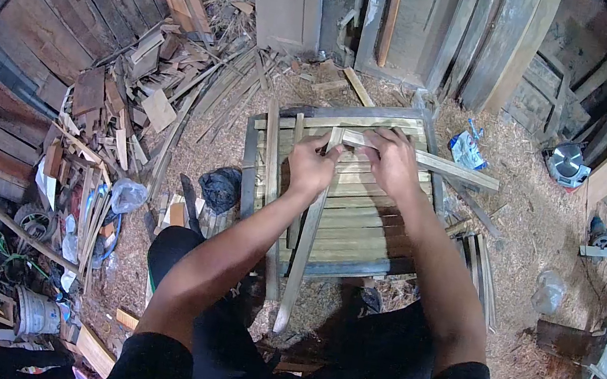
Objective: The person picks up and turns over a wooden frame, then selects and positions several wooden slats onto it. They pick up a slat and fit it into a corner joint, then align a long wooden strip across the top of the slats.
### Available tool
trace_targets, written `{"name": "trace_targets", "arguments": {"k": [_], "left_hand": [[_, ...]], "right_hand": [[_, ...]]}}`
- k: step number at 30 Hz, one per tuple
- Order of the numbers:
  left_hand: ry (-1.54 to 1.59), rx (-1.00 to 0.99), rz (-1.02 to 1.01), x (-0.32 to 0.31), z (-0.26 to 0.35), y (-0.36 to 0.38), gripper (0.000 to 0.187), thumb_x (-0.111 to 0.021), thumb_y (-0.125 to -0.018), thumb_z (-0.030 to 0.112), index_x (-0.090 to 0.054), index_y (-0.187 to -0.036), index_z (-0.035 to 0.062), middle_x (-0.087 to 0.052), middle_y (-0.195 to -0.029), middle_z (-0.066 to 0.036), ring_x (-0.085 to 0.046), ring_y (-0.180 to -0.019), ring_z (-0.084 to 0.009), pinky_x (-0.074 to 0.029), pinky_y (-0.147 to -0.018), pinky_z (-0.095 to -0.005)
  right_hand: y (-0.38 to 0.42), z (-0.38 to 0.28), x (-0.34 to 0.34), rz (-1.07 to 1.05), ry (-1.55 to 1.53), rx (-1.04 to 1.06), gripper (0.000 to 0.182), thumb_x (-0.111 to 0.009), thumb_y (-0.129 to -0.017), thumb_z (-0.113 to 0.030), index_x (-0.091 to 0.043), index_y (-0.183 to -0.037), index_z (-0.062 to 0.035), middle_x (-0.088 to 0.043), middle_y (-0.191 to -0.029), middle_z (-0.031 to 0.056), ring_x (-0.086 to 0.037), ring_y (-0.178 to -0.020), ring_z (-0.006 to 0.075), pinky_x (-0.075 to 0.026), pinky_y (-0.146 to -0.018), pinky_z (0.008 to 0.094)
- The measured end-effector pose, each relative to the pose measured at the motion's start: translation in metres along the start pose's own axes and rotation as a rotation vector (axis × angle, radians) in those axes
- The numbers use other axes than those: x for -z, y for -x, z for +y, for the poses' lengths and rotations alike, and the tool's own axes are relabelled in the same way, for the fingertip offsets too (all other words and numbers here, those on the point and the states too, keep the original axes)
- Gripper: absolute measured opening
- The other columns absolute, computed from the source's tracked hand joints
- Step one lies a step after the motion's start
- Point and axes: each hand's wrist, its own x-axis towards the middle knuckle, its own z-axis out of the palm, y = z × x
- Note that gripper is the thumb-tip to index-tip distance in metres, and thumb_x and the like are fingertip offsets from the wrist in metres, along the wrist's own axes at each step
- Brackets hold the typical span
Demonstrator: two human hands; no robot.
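Note:
My left hand (pixel 312 164) is closed around the upper end of a long wooden strip (pixel 302 258) that slants down toward my knees. Another wooden strip (pixel 458 170) runs off to the right, gripped near its left end by my right hand (pixel 393 164). The two strips meet at a corner between my hands; how they fit there is too small to tell. Beneath them lies a slatted wooden panel (pixel 361 231) with a dark frame. Two more loose strips rest across the panel's left side, the longer one (pixel 270 176) reaching past its near edge.
Scrap wood (pixel 158 111) is heaped at the left, with a bucket (pixel 37 314) lower down. A black plastic bag (pixel 221 189) sits beside the panel. At the right are a circular saw (pixel 566 163), another power tool (pixel 604 240) and a blue packet (pixel 468 150). Shavings cover the floor.

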Motion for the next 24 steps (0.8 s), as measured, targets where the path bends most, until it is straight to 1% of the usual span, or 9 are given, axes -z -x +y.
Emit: {"name": "trace_targets", "arguments": {"k": [2, 4, 5, 7, 11, 17, 19, 24], "left_hand": [[-0.019, -0.018, 0.007, 0.0, -0.001, 0.0, 0.045, -0.084, -0.086, 0.023, -0.075, -0.125, 0.0012, -0.073, -0.116, -0.025, -0.073, -0.108, -0.0375, -0.054, -0.097, -0.0403], [-0.025, 0.012, -0.038, -0.001, -0.004, -0.002, 0.045, -0.083, -0.089, 0.018, -0.073, -0.129, -0.0006, -0.074, -0.12, -0.023, -0.072, -0.112, -0.0284, -0.051, -0.1, -0.0349], [-0.025, 0.012, -0.038, -0.001, -0.005, -0.002, 0.045, -0.083, -0.089, 0.018, -0.073, -0.129, -0.0006, -0.074, -0.12, -0.023, -0.072, -0.112, -0.0284, -0.051, -0.1, -0.0349], [-0.01, 0.017, -0.008, -0.005, -0.011, -0.004, 0.044, -0.084, -0.086, 0.023, -0.076, -0.123, 0.001, -0.072, -0.119, -0.025, -0.071, -0.112, -0.0378, -0.053, -0.099, -0.0412], [0.008, 0.016, 0.002, -0.007, -0.015, -0.005, 0.043, -0.084, -0.086, 0.024, -0.076, -0.121, 0.0009, -0.072, -0.119, -0.025, -0.071, -0.113, -0.0375, -0.053, -0.1, -0.0416], [0.046, 0.042, -0.023, -0.005, -0.01, -0.004, 0.043, -0.085, -0.087, 0.026, -0.076, -0.121, 0.0009, -0.072, -0.117, -0.025, -0.072, -0.11, -0.0365, -0.053, -0.099, -0.0406], [0.019, 0.048, -0.026, -0.004, -0.01, -0.004, 0.045, -0.084, -0.088, 0.026, -0.075, -0.124, 0.0015, -0.072, -0.118, -0.025, -0.072, -0.109, -0.036, -0.053, -0.098, -0.0402], [-0.028, 0.006, 0.006, -0.005, -0.011, -0.004, 0.046, -0.084, -0.088, 0.026, -0.074, -0.126, 0.0015, -0.073, -0.117, -0.026, -0.073, -0.106, -0.0356, -0.054, -0.096, -0.0404]], "right_hand": [[0.0, 0.0, 0.001, -0.019, -0.01, -0.01, 0.031, -0.078, -0.088, -0.021, -0.077, -0.117, -0.0098, -0.074, -0.117, 0.0079, -0.064, -0.116, 0.0322, -0.047, -0.099, 0.0547], [0.0, 0.001, -0.001, 0.0, -0.022, -0.001, 0.031, -0.078, -0.088, -0.02, -0.077, -0.117, -0.0095, -0.073, -0.117, 0.008, -0.064, -0.116, 0.0323, -0.047, -0.099, 0.0556], [0.001, 0.001, -0.002, 0.0, -0.022, -0.002, 0.031, -0.078, -0.088, -0.02, -0.077, -0.117, -0.0095, -0.073, -0.117, 0.008, -0.064, -0.116, 0.0323, -0.047, -0.099, 0.0556], [0.001, 0.002, -0.003, 0.009, 0.004, 0.005, 0.031, -0.078, -0.087, -0.019, -0.076, -0.116, -0.0094, -0.073, -0.116, 0.0082, -0.064, -0.115, 0.0331, -0.048, -0.099, 0.0554], [0.001, 0.004, -0.004, 0.01, 0.006, 0.017, 0.03, -0.078, -0.087, -0.019, -0.076, -0.116, -0.0094, -0.074, -0.116, 0.0081, -0.065, -0.114, 0.0336, -0.048, -0.098, 0.0541], [-0.001, 0.002, -0.001, -0.033, -0.016, -0.001, 0.03, -0.078, -0.088, -0.02, -0.076, -0.117, -0.0096, -0.074, -0.116, 0.0077, -0.065, -0.113, 0.0331, -0.049, -0.097, 0.0517], [0.0, 0.004, -0.003, 0.002, -0.024, 0.026, 0.031, -0.079, -0.088, -0.021, -0.077, -0.117, -0.0102, -0.074, -0.117, 0.0077, -0.065, -0.113, 0.0326, -0.048, -0.096, 0.0516], [0.0, 0.005, -0.005, -0.001, -0.018, 0.032, 0.031, -0.079, -0.088, -0.021, -0.077, -0.116, -0.0108, -0.074, -0.117, 0.0078, -0.065, -0.114, 0.0321, -0.048, -0.096, 0.0518]]}}
